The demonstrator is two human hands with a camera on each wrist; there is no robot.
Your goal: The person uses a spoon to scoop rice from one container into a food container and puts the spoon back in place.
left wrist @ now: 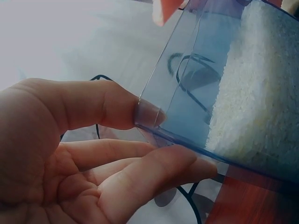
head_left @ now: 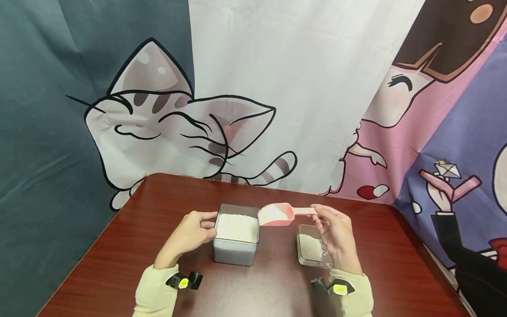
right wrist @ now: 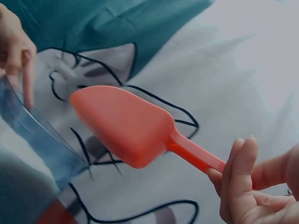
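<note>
A clear square container (head_left: 236, 240) full of white rice stands on the brown table (head_left: 130, 246). My left hand (head_left: 190, 235) holds its left wall, thumb over the rim (left wrist: 145, 112) and fingers against the outside. My right hand (head_left: 334, 231) pinches the handle of a pink scoop (head_left: 277, 214) loaded with rice, held level just above the big container's right edge. Seen from beneath in the right wrist view, the scoop (right wrist: 126, 123) is held by its handle in my fingers (right wrist: 238, 177). A smaller clear container (head_left: 310, 248) with a little rice sits under my right hand.
A cartoon cat curtain (head_left: 178, 127) hangs right behind the table's far edge. The table's right edge (head_left: 431, 259) runs close to my right arm. Bare tabletop lies to the left and in front of the containers.
</note>
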